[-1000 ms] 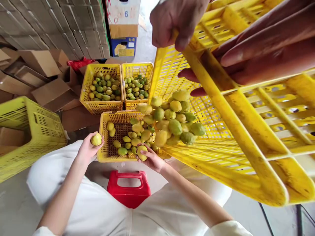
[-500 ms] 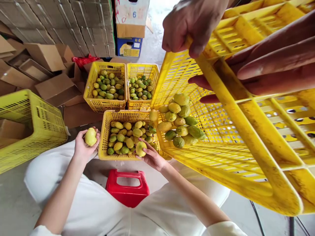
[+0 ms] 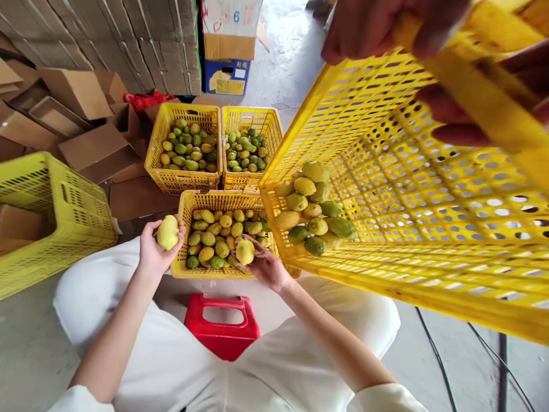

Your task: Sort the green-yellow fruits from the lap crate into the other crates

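My left hand (image 3: 155, 250) is closed round a pale yellow lemon (image 3: 167, 232), held just left of a small yellow crate (image 3: 185, 269) on the floor between my knees. My right hand (image 3: 266, 266) grips another yellow lemon (image 3: 245, 251) over that crate's near right corner. The crate holds several yellow and green lemons (image 3: 218, 232). Another person's hands (image 3: 377, 26) hold a large yellow crate (image 3: 412, 183) tilted above the right side, with several lemons (image 3: 312, 208) gathered in its low corner beside the small crate.
Two more yellow crates of lemons (image 3: 185, 146) (image 3: 249, 150) stand behind. A yellow-green crate (image 3: 51, 217) sits at left among flattened cardboard boxes (image 3: 81, 97). A red stool (image 3: 222, 326) is under me. Stacked cartons (image 3: 227, 46) stand at the back. Cables (image 3: 437, 360) lie on the floor at right.
The big tilted crate has been lifted and swung rightwards; lemons that were tumbling out have landed in the small crate, which is fuller. My hands kept their lemons and barely moved.
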Demonstrator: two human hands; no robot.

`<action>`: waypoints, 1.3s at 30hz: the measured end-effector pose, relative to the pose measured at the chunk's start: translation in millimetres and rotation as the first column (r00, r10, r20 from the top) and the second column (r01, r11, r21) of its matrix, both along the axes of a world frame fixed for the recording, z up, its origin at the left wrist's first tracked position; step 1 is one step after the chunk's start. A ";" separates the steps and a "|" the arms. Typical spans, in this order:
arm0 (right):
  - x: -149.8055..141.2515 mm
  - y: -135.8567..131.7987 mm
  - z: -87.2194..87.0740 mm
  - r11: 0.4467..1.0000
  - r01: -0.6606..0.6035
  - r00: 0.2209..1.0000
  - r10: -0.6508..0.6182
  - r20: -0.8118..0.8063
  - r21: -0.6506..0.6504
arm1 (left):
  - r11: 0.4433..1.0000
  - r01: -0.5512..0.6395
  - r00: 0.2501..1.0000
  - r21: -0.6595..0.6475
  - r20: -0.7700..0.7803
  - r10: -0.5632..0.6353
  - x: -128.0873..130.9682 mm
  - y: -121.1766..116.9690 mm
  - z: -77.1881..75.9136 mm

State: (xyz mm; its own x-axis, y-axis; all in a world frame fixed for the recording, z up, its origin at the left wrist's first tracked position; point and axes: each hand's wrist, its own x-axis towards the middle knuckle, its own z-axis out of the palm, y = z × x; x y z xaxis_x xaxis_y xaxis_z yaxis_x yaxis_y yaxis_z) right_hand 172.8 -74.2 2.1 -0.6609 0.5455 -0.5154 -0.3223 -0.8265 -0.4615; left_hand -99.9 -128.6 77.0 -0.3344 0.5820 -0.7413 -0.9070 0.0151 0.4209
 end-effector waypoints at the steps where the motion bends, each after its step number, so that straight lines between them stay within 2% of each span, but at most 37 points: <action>1: -0.1 1.2 0.0 1.000 0.002 1.000 -0.003 0.021 0.007 | 1.000 0.015 1.000 0.010 -0.008 -0.015 3.3 1.7 -0.7; 4: -0.3 3.0 -0.3 0.999 0.042 0.997 -0.043 0.065 0.016 | 0.992 0.120 0.992 0.031 -0.043 -0.119 14.7 6.2 -5.0; 9: -3.1 0.3 2.6 0.998 0.059 0.997 -0.060 0.049 0.019 | 0.965 0.259 0.964 -0.046 -0.048 -0.261 28.0 10.7 -15.0; 12: -5.6 -1.2 4.9 0.998 0.052 0.998 -0.054 0.042 0.036 | 0.953 0.302 0.953 0.001 -0.032 -0.302 28.7 12.9 -16.7; 16: -8.0 -2.2 6.3 1.000 -0.005 1.000 0.005 -0.015 0.027 | 0.972 0.232 0.972 0.037 0.006 -0.233 24.5 13.5 -13.1; 21: -10.4 -6.0 6.6 0.994 -0.108 0.992 0.105 -0.068 -0.032 | 0.986 0.155 0.988 0.053 -0.029 -0.154 19.4 9.5 -11.8; 25: -12.1 -8.1 4.4 0.992 -0.126 0.990 0.124 -0.070 -0.031 | 0.986 0.145 0.989 0.077 -0.046 -0.142 16.9 7.1 -9.5; 31: -13.4 -8.6 -2.8 0.991 -0.131 0.989 0.128 -0.074 -0.038 | 0.989 0.076 0.992 0.124 -0.113 -0.062 12.3 7.7 -2.7; 39: -11.7 -10.8 -6.4 0.992 -0.127 0.989 0.127 -0.076 0.001 | 0.993 0.054 0.989 0.107 -0.139 -0.039 7.0 8.1 -1.4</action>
State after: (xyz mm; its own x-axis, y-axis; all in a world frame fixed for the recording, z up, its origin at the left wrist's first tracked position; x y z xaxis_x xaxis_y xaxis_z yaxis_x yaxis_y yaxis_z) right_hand 161.1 -85.0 -4.3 -0.7621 0.4529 -0.4627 -0.2487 -0.8646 -0.4366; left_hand -93.0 -120.6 75.5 -0.3987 0.6747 -0.6211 -0.8401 0.0029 0.5424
